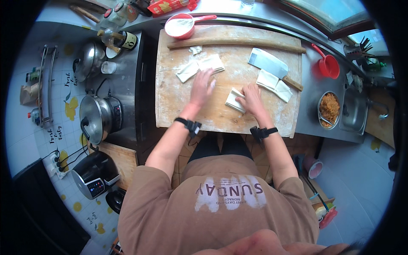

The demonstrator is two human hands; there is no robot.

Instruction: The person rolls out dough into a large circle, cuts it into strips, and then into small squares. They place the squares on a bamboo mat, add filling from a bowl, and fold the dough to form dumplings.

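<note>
Pale stacked dough sheets lie in three groups on a floury wooden board (pixel 170 110). My left hand (pixel 202 87) is open, its stretched-out fingers at the near edge of the left dough stack (pixel 211 63); whether they press on it I cannot tell. My right hand (pixel 252 100) is closed on the edge of a small dough stack (pixel 233 100) near the board's front, thumb toward the stack. Farther right lies another pair of dough stacks (pixel 274 86), next to a cleaver (pixel 267 63) with a wooden handle. A small dough scrap (pixel 195 49) sits behind the left stack.
A long rolling pin (pixel 238 42) lies across the board's back, beside a red ladle of flour (pixel 179 26). At right stand a red ladle (pixel 328 66), a bowl of shredded orange food (pixel 329 108) and a sink (pixel 355 112). A lidded pot (pixel 95 119) is at left.
</note>
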